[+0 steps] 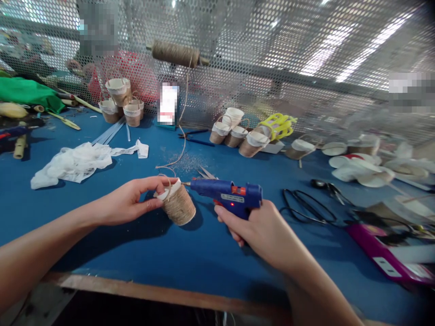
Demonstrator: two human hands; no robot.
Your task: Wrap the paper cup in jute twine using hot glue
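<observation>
My left hand point(131, 199) pinches the rim of a small twine-wrapped bucket point(180, 206), which is tilted above the blue tabletop. White fabric lines its rim, and a loop of twine stands at the mouth. In my right hand point(253, 231) is a blue glue gun point(226, 192) with a lit red light. Its nozzle points left and meets or nearly meets the white rim; I cannot tell whether it touches. Behind the gun lie scissors point(206, 173), partly hidden. A strand of twine point(185, 136) runs down to the table near the bucket from a spool point(175, 53) on the mesh.
Crumpled white fabric point(79, 160) and clear glue sticks point(110, 131) lie at left. Finished little buckets stand at back left point(132, 114) and back centre point(253, 142). Black cable point(302, 206) and a purple power strip point(384, 256) occupy the right. A perforated metal screen point(238, 68) closes the back.
</observation>
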